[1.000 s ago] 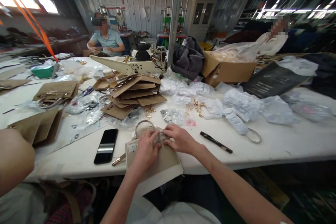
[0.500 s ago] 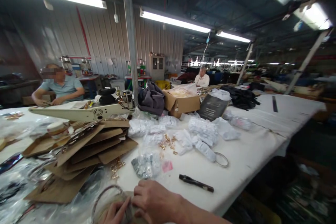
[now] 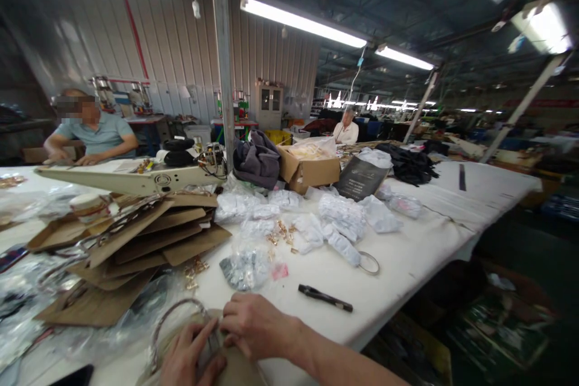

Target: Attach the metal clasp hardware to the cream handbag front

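Head view: my left hand [image 3: 190, 354] and right hand [image 3: 256, 324] work close together on the bag [image 3: 240, 371], low in view, fingers bent; whether either grips it, I cannot tell. Its handle [image 3: 158, 327] arches beside my left hand.

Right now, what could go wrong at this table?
Loose gold fittings lie just beyond the looped handle of the beige piece; shifting it might scatter them.
The black pen-like tool lies near the right hand; a sweep could knock it.
Both hands, left hand included, partly cover the piece, so a fault there might go unseen.
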{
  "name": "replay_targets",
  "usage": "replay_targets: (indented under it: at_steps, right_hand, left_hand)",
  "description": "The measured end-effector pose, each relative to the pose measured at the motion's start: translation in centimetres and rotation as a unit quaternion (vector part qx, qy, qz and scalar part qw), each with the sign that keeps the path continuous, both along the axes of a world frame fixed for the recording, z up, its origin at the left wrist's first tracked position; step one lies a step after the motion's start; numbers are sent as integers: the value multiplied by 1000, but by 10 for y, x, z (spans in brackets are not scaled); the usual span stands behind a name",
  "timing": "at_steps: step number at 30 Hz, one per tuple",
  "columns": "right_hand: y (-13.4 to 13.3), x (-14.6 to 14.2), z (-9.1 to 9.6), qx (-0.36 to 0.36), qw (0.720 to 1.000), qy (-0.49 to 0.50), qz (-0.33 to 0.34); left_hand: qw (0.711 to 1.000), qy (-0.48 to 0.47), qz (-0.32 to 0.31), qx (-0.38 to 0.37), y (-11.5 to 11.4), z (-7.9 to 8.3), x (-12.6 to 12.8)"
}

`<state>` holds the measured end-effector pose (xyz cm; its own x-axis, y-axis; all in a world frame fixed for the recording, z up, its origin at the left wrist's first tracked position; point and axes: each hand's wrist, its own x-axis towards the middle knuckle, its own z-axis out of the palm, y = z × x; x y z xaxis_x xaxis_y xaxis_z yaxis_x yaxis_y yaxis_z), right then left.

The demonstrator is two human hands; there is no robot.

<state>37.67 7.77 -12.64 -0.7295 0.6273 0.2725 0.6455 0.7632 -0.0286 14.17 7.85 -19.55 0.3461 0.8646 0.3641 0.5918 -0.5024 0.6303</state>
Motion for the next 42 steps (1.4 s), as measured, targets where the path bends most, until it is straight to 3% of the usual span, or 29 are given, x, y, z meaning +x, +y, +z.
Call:
replay_targets:
  at_steps: [4,6,11,18,23,26,29,31,33,35,40,42]
  right_hand:
    - [-5,0,7,-62,998,27,-8]
    - [-5,0,7,-99,994,46,-3]
    - [-8,1,7,-134,988,80,-9]
    - [-11,2,4,-128,987,99,-1]
    - [-7,6,5,-175,973,147,-1]
    - [-7,6,6,-246,930,272,-24]
    - [-9,3,2,-311,854,406,-95]
    - [-11,-1,-2,-346,813,450,-128]
    - [-13,-3,-4,-371,797,455,-141]
    - [-14,-5,-5,-370,805,439,-147]
    - [-11,-6,-4,-311,861,379,-137]
    - [-10,-7,-4,-301,865,377,-139]
  left_hand:
    - [998,20,1,-53,-23,35,11]
    - [998,24,4,-58,-27,44,15]
    - [998,31,11,-61,-31,43,14]
    - [998,15,9,-60,-31,39,13]
    - [997,16,12,-68,-32,41,12]
    - [997,11,14,-76,-32,41,12]
    - [996,-2,18,-83,-31,41,11]
    - [996,-10,22,-85,-31,41,11]
    - [996,-11,23,-88,-32,43,10]
    - [996,-7,23,-89,-33,45,10]
    - [995,2,29,-90,-34,47,11]
    - [995,3,32,-91,-34,46,11]
